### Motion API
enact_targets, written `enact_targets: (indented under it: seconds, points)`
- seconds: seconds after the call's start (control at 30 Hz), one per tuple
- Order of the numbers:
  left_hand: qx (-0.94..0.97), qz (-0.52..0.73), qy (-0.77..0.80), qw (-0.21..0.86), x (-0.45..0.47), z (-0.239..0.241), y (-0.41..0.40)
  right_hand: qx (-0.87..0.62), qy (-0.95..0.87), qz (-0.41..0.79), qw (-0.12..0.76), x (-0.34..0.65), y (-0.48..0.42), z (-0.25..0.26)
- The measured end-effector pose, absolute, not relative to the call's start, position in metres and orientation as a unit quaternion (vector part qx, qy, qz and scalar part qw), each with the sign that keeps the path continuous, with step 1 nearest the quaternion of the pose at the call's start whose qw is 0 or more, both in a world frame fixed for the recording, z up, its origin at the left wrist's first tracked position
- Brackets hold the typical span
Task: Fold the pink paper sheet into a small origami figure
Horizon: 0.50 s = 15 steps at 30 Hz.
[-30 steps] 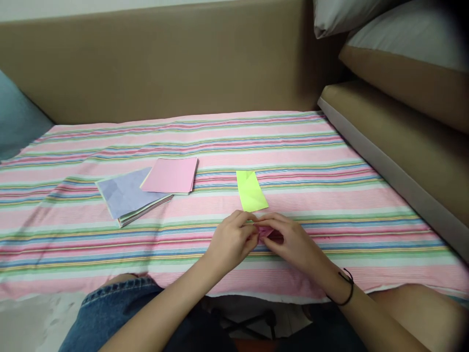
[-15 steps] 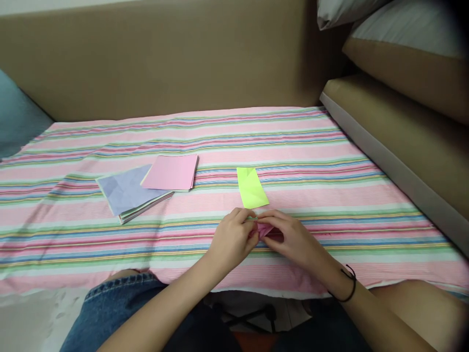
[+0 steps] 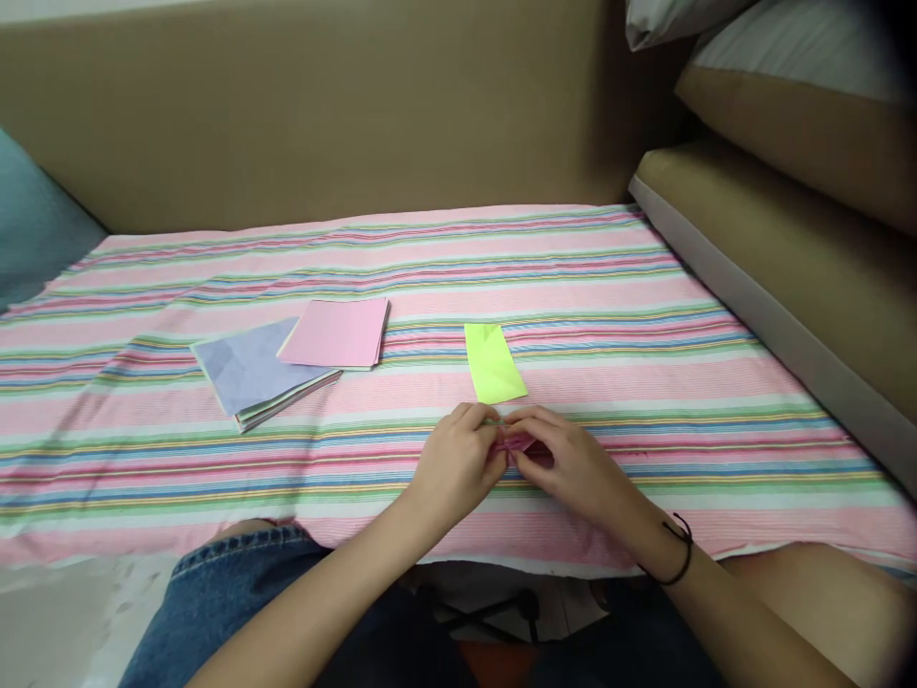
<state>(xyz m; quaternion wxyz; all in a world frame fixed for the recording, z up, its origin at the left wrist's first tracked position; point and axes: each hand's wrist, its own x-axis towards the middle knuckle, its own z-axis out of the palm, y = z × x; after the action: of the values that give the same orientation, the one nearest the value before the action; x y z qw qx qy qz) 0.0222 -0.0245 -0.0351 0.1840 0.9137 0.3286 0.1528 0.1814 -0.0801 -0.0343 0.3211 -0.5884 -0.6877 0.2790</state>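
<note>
Between my fingertips is a small piece of folded pink paper (image 3: pixel 517 442), mostly covered by the hands. My left hand (image 3: pixel 462 456) pinches it from the left, thumb and fingers drawn together. From the right, my right hand (image 3: pixel 563 457) grips the same paper with thumb and forefinger; a thin black cord circles that wrist. Just beyond the fingertips, a creased yellow-green paper (image 3: pixel 494 365) lies flat on the striped cloth (image 3: pixel 401 521).
To the left lies a stack of larger sheets with a lavender one on top (image 3: pixel 258 368). A stack of pink square paper (image 3: pixel 336 333) overlaps it. A brown sofa back (image 3: pixel 322 115) rises behind, cushions (image 3: pixel 774 229) at right, a blue-grey pillow (image 3: pixel 39 225) at left.
Thumbs and fingers have shifted slightly on the pink paper, and less of it shows between the hands. The view has moved a little; the papers on the cloth lie as before.
</note>
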Motion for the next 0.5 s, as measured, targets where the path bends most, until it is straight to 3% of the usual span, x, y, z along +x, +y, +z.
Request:
enact_targets:
  seconds: [0.3,0.5]
  points:
    - [0.921,0.123,0.320,0.186,0.019,-0.025,-0.022,-0.610,-0.699,0.218,0.304,0.176,-0.083,-0.036]
    - [0.901,0.126,0.335,0.247,0.018,-0.029,-0.020,-0.605,-0.721,0.177,0.288,0.173,-0.084,-0.040]
